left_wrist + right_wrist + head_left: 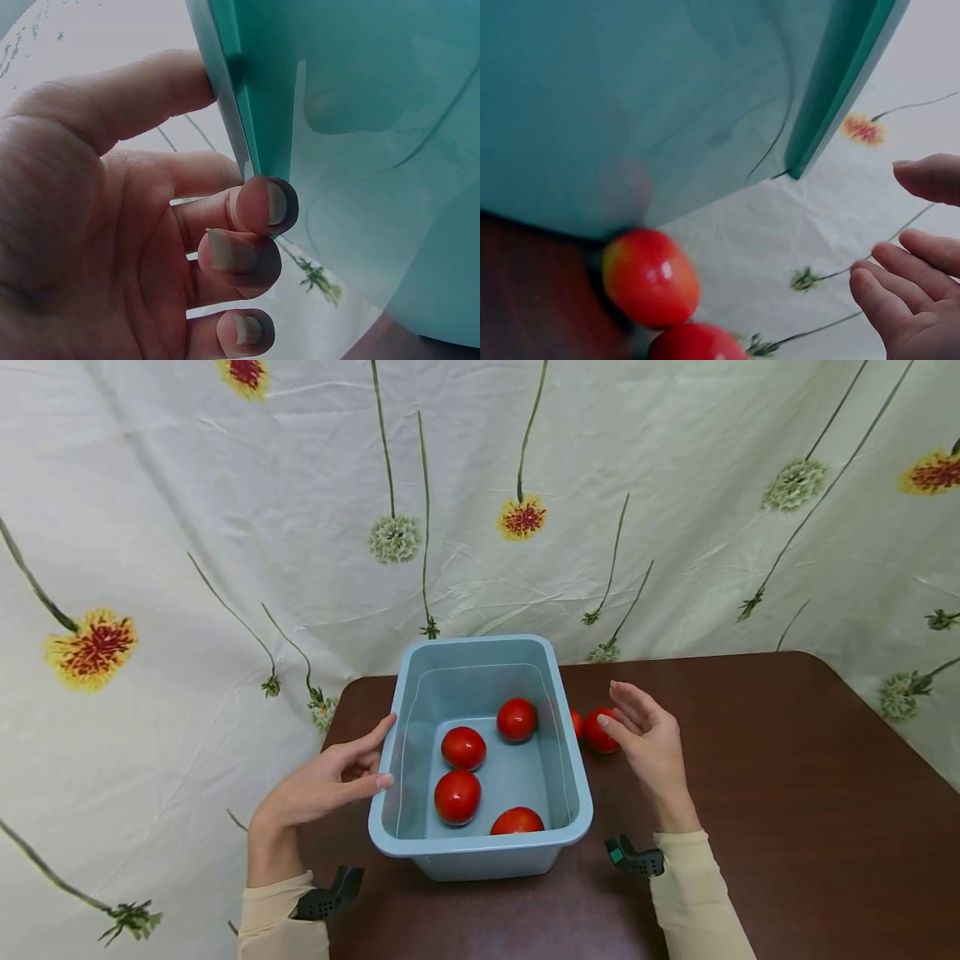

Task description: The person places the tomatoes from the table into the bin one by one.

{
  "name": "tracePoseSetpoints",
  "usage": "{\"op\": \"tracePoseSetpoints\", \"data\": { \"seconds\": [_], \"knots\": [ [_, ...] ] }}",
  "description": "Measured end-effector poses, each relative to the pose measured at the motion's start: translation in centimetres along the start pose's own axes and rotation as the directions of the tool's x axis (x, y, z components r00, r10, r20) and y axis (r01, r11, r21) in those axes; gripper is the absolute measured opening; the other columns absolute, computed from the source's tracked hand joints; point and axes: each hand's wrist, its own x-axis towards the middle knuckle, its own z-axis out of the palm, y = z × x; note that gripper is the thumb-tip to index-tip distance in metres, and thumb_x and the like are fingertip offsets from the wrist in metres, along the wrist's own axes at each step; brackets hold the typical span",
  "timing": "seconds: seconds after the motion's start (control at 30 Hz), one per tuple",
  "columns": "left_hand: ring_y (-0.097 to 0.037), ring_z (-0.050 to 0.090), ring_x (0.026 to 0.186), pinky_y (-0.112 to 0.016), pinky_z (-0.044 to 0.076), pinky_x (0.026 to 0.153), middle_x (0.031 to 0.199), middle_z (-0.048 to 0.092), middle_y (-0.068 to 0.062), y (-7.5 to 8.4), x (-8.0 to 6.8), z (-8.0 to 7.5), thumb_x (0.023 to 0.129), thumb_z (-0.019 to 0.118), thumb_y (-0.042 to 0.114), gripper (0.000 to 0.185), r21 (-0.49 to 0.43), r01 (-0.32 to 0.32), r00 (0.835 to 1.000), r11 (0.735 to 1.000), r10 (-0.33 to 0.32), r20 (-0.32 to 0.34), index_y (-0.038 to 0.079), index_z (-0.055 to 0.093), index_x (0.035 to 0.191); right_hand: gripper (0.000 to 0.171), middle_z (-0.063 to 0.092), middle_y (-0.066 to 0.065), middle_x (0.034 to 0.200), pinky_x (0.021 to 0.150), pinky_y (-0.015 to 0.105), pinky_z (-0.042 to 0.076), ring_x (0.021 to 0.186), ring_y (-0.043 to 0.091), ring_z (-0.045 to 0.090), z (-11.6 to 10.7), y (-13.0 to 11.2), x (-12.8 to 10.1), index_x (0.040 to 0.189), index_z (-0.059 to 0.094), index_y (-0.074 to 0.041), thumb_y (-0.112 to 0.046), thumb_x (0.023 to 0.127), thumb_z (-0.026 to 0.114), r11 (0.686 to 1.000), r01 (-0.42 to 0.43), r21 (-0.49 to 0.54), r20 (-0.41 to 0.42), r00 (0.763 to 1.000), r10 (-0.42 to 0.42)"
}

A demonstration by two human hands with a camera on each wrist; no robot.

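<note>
Head view: left hand steadies tub; right hand open — beside tomato.

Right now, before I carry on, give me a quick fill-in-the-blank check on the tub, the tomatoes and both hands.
1. The light blue plastic tub holds ____ red tomatoes.
2. The left hand touches the tub's ____ wall.
3. The two red tomatoes on the brown table lie beside the tub on its ____ side.
4. The right hand, next to them, holds ____.

Missing words: four; left; right; nothing
</note>
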Motion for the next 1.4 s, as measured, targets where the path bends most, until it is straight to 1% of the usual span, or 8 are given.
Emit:
{"op": "tracePoseSetpoints", "data": {
  "seconds": [0.1, 0.27, 0.53, 0.8, 1.03, 1.23, 1.4],
  "knots": [
    [-0.012, 0.054, 0.068, -0.029, 0.045, 0.061, 0.075, 0.055, -0.002, 0.0, 0.0, 0.0, 0.093, 0.062, 0.013, 0.075, 0.002, -0.001, 1.0, 1.0, 0.001, 0.0, 0.014, 0.021, 0.156, 0.052, 0.053, 0.009, 0.143, 0.103, 0.032, 0.041, 0.133, 0.026, 0.051, 0.0, 1.0, 0.3, 0.139, 0.051, -0.006, -0.008, 0.089, 0.068, 0.999, -0.017, -0.036, -0.033, 0.999, 0.016],
    [-0.012, 0.052, 0.067, -0.029, 0.044, 0.06, 0.074, 0.053, -0.002, 0.0, 0.0, 0.0, 0.093, 0.062, 0.013, 0.076, -0.003, -0.001, 1.0, 1.0, 0.001, 0.002, 0.015, 0.02, 0.156, 0.054, 0.052, 0.008, 0.145, 0.105, 0.034, 0.041, 0.133, 0.025, 0.051, 0.0, 2.7, 0.7, 0.14, 0.051, -0.008, -0.01, 0.089, 0.07, 0.992, -0.064, -0.111, -0.066, 0.996, 0.057],
    [-0.012, 0.051, 0.065, -0.029, 0.045, 0.059, 0.074, 0.052, -0.003, 0.0, 0.0, 0.0, 0.092, 0.063, 0.012, 0.076, -0.018, 0.005, 1.0, 1.0, -0.005, -0.002, 0.014, 0.021, 0.156, 0.057, 0.05, 0.01, 0.146, 0.107, 0.039, 0.04, 0.135, 0.028, 0.049, 0.0, 4.5, 1.0, 0.141, 0.05, -0.008, -0.01, 0.088, 0.071, 0.985, -0.115, -0.132, -0.075, 0.992, 0.106],
    [-0.012, 0.053, 0.067, -0.029, 0.045, 0.06, 0.073, 0.054, -0.002, 0.0, 0.0, 0.0, 0.092, 0.063, 0.014, 0.076, 0.003, 0.006, 1.0, 1.0, -0.006, -0.002, 0.014, 0.021, 0.156, 0.061, 0.045, 0.011, 0.15, 0.109, 0.043, 0.037, 0.137, 0.034, 0.045, 0.0, 5.6, 1.1, 0.144, 0.047, -0.012, -0.011, 0.088, 0.071, 0.973, -0.165, -0.163, -0.126, 0.981, 0.145],
    [-0.012, 0.052, 0.066, -0.028, 0.044, 0.059, 0.074, 0.053, -0.001, 0.0, -0.2, 0.0, 0.092, 0.063, 0.014, 0.076, 0.009, 0.009, 1.0, 1.0, -0.009, -0.01, 0.014, 0.021, 0.156, 0.066, 0.039, 0.012, 0.154, 0.113, 0.045, 0.033, 0.142, 0.033, 0.038, 0.1, 6.6, 1.3, 0.147, 0.042, -0.01, -0.011, 0.088, 0.071, 0.96, -0.185, -0.209, -0.115, 0.98, 0.163],
    [-0.012, 0.053, 0.067, -0.028, 0.044, 0.06, 0.075, 0.054, -0.002, 0.2, -0.1, -0.1, 0.093, 0.062, 0.012, 0.076, -0.002, -0.006, 1.0, 1.0, 0.006, 0.003, 0.014, 0.02, 0.156, 0.076, 0.034, 0.014, 0.156, 0.112, 0.05, 0.033, 0.143, 0.037, 0.035, 0.3, 7.6, 1.2, 0.151, 0.035, -0.011, -0.019, 0.086, 0.073, 0.936, -0.215, -0.279, -0.104, 0.976, 0.194],
    [-0.011, 0.053, 0.067, -0.028, 0.045, 0.061, 0.075, 0.055, -0.002, 0.1, 0.0, 0.0, 0.094, 0.062, 0.013, 0.076, 0.0, -0.003, 1.0, 1.0, 0.003, 0.012, 0.014, 0.019, 0.156, 0.082, 0.029, 0.015, 0.158, 0.114, 0.052, 0.03, 0.145, 0.037, 0.031, 0.3, 8.2, 1.1, 0.153, 0.029, -0.01, -0.021, 0.086, 0.074, 0.916, -0.248, -0.314, -0.093, 0.969, 0.231]
  ]
}}
